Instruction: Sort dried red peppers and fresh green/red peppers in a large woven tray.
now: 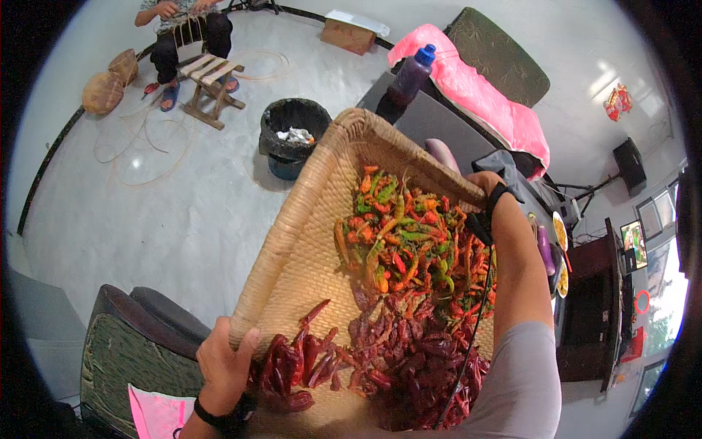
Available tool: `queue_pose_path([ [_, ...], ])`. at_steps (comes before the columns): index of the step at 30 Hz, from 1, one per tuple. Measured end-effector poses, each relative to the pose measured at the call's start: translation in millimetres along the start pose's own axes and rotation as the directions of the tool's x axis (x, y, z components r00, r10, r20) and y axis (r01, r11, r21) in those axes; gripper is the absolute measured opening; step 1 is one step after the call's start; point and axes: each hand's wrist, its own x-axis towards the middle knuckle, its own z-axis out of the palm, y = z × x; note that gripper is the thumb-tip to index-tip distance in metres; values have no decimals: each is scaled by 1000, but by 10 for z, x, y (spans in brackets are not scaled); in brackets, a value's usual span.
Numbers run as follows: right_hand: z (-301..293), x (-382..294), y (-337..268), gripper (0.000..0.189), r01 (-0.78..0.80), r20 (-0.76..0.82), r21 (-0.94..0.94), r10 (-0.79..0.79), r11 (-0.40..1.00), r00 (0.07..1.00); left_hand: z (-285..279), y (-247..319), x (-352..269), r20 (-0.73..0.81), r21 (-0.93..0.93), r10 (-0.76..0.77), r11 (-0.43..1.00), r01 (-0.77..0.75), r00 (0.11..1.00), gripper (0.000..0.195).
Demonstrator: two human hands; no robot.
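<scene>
A large woven bamboo tray [307, 269] with a thick rolled rim is held up in front of me, tilted in the view. My left hand [226, 356] grips its rim at the lower left corner, thumb on top. At the far right side, my right hand [485, 184] clasps the rim, its fingers partly hidden. Inside lie fresh-looking green, orange and red chili peppers [408, 236] in the upper part. Dark red dried chilies [433, 351] cover the lower right, and a smaller group of glossy dark red chilies [290, 367] rests near my left hand. A thin black cable crosses above the peppers.
Beyond the tray stands a trash bin [293, 131] with a black liner. A grey table [455, 123] holds a dark bottle [411, 77] and eggplants [544, 249]. A person [186, 27] sits by a folding stool [211, 82]. An armchair [131, 351] is at lower left.
</scene>
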Motion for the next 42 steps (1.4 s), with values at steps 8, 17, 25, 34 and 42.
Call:
queue_pose_path([
  [8, 150, -262, -320, 31, 98, 181, 159, -126, 982, 975, 30, 10, 14, -9, 76, -39, 996, 39, 999, 29],
  [17, 195, -128, -358, 30, 434, 174, -161, -407, 886, 896, -6, 55, -36, -12, 16, -37, 999, 37, 999, 30],
  [25, 105, -256, -326, 32, 266, 83, -173, -255, 948, 963, 3, -17, 35, 7, -8, -70, 998, 70, 998, 31],
  [34, 56, -23, 165, 55, 323, 12, 201, -332, 925, 943, 38, -10, 99, 4, 77, -43, 996, 43, 999, 32],
  [42, 458, -904, -672, 27, 11, -47, 622, 24, 783, 999, -20, 12, 34, -39, -22, -51, 998, 50, 998, 30],
])
